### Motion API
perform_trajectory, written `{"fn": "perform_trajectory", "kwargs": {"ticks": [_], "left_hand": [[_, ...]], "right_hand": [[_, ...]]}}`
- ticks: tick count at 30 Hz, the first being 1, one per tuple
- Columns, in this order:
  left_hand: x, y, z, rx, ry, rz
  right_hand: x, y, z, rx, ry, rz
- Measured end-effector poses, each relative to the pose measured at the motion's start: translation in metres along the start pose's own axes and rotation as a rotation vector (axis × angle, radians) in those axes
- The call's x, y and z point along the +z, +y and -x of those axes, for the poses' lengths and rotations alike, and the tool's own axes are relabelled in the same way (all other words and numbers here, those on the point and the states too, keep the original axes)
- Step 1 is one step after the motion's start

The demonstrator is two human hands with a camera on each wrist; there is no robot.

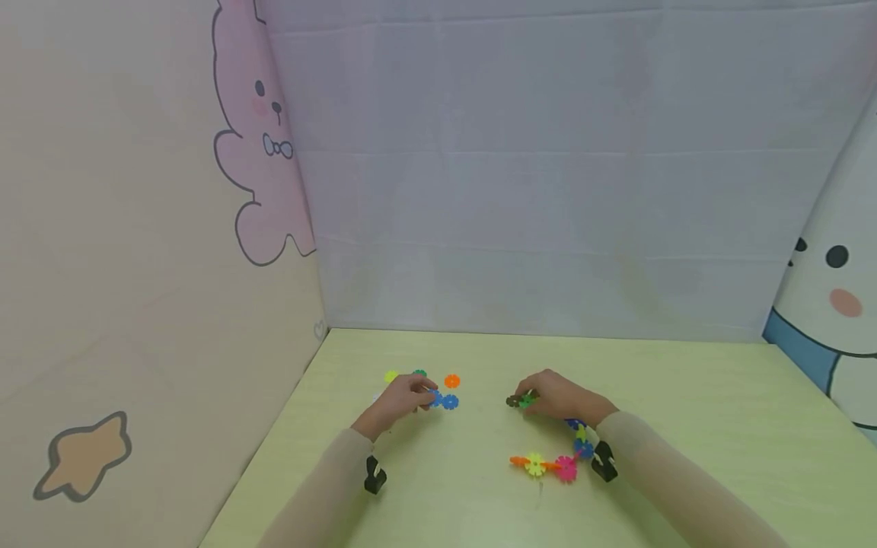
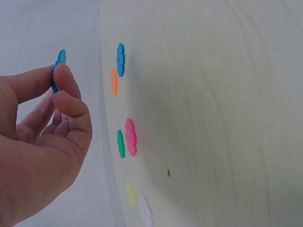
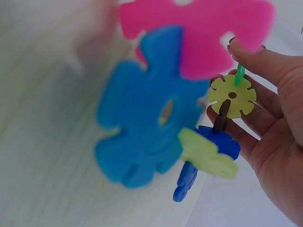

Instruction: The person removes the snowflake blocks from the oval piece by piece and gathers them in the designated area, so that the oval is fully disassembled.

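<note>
Our left hand (image 1: 400, 397) pinches 1 blue disc (image 2: 60, 59) above the table (image 1: 466, 495); our right hand (image 1: 558, 396) grips the chain (image 1: 583, 449) near its green disc (image 3: 240, 74). We'd best pinch only rims, leaving slots clear, and let the chain trail slack.

Screened-off tabletop booth, room type unclear: pale yellow-green table (image 1: 438, 510), creased cloth (image 1: 548, 183) behind, 2 cartoon-printed side panels (image 1: 137, 251).

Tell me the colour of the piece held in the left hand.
Blue: the piece pinched in the left hand shows best in the left wrist view.
</note>
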State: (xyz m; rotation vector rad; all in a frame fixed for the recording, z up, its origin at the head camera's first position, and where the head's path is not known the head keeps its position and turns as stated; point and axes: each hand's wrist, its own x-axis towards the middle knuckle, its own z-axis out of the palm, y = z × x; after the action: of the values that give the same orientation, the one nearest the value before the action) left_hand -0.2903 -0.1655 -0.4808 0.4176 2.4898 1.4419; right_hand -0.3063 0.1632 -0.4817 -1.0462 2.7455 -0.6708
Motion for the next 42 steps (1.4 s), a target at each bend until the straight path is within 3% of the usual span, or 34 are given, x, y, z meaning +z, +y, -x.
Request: {"fn": "perform_trajectory", "kwargs": {"ticks": [9, 17, 30, 36, 42], "left_hand": [[-0.022, -0.020, 0.014, -0.069, 0.039, -0.070], [-0.041, -0.033, 0.030, -0.149, 0.091, -0.069], [-0.057, -0.053, 0.045, -0.238, 0.143, -0.134], [-0.061, -0.056, 0.049, -0.230, 0.127, -0.156], [-0.063, -0.053, 0.054, -0.103, 0.122, -0.220]], "right_hand": [[-0.001, -0.003, 0.000, 0.021, -0.005, 0.008], [-0.001, -0.002, 0.001, 0.007, -0.006, 0.015], [-0.002, -0.005, 0.002, -0.019, 0.003, 0.026], [-0.002, -0.006, 0.002, -0.022, 0.006, 0.018], [0.000, -0.004, 0.001, 0.010, -0.002, 0.018]]}}
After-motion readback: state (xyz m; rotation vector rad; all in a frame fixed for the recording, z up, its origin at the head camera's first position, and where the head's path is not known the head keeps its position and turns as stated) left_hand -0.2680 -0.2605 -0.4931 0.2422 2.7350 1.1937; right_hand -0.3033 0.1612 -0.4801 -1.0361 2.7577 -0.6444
